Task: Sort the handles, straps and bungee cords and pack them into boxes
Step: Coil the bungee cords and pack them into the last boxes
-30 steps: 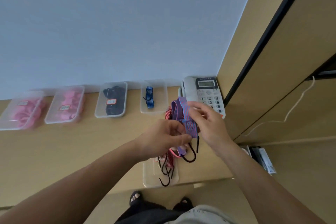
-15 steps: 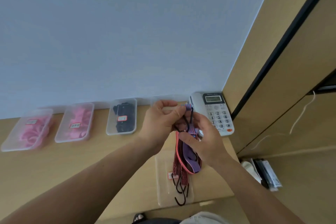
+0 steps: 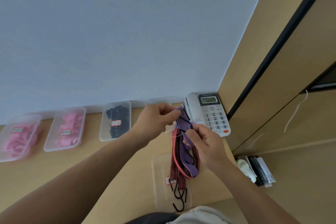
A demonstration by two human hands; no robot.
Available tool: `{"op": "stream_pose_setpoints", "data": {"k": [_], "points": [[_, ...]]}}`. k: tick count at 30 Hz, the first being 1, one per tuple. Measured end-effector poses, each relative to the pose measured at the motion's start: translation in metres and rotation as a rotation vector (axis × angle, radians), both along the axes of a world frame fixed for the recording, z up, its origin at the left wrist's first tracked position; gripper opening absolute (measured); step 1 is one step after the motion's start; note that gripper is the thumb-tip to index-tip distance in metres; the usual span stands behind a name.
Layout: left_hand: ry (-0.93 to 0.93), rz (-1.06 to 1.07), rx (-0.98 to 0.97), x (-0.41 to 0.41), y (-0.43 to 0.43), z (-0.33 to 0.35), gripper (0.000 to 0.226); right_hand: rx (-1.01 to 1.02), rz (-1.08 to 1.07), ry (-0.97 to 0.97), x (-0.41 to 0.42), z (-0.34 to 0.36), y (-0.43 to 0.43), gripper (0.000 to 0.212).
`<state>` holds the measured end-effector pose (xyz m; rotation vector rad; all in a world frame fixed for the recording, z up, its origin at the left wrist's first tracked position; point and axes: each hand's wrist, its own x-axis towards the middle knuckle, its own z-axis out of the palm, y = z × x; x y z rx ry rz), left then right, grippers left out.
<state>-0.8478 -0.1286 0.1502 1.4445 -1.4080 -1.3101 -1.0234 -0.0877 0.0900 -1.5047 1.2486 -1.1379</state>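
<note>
Both hands hold a bundle of bungee cords [image 3: 183,158] above the desk. My left hand [image 3: 154,123] pinches the purple striped cord's top end, and my right hand [image 3: 203,143] grips it just below, by a black hook. Red striped cords hang down from the bundle, their black hooks [image 3: 179,196] dangling into a clear box [image 3: 160,187] near the desk's front edge. Along the wall stand a clear box of black items [image 3: 116,120] and two clear boxes of pink items [image 3: 67,129] [image 3: 17,137]. Another clear box [image 3: 158,101] is mostly hidden behind my left hand.
A white desk phone [image 3: 211,112] sits in the back right corner, close to my hands. A wooden cabinet wall [image 3: 272,78] rises to the right. Below the desk's right end lie some small packages [image 3: 254,169] on the floor.
Both hands rose from low over the front box to the back of the desk, lifting the cord bundle so it hangs long. The camera tilted up.
</note>
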Motion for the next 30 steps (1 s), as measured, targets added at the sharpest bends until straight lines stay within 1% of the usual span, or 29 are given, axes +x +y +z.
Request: {"op": "stream_pose_setpoints", "data": {"k": [1,4,6,11,14,16,20,25,26,29,30], "points": [[0.039,-0.011,0.019,0.000,-0.001,-0.001,0.009,-0.003,-0.011,-0.003,0.000,0.000,-0.001,0.033],[0.242,-0.046,0.093,0.000,0.000,-0.003,0.006,0.021,-0.013,-0.052,0.001,0.001,-0.003,0.022],[0.346,-0.081,0.130,0.001,0.002,-0.002,0.006,0.048,-0.012,-0.084,0.002,-0.001,-0.004,0.021],[0.377,-0.109,0.097,0.000,0.004,-0.005,0.013,0.075,0.024,-0.098,0.002,0.000,-0.003,0.021],[0.378,-0.113,0.074,-0.001,0.004,-0.007,0.017,0.087,0.015,-0.077,0.001,0.002,-0.003,0.024],[0.371,-0.120,0.067,-0.002,0.003,-0.007,0.021,0.116,-0.003,-0.099,0.001,0.004,-0.003,0.025],[0.282,-0.129,-0.017,-0.006,0.004,-0.006,0.024,0.139,-0.032,-0.133,0.002,0.003,-0.001,0.039],[0.097,-0.164,-0.238,-0.012,0.011,-0.001,0.035,0.152,-0.129,-0.107,0.006,0.003,0.000,0.044],[0.040,-0.161,-0.292,-0.012,0.012,-0.002,0.035,0.166,-0.141,-0.110,0.007,0.003,0.001,0.046],[-0.175,-0.144,-0.499,-0.012,0.016,-0.006,0.019,0.217,-0.137,-0.139,0.008,0.007,0.003,0.053],[-0.246,-0.142,-0.575,-0.010,0.017,-0.007,0.017,0.227,-0.123,-0.158,0.009,0.009,0.005,0.053]]}}
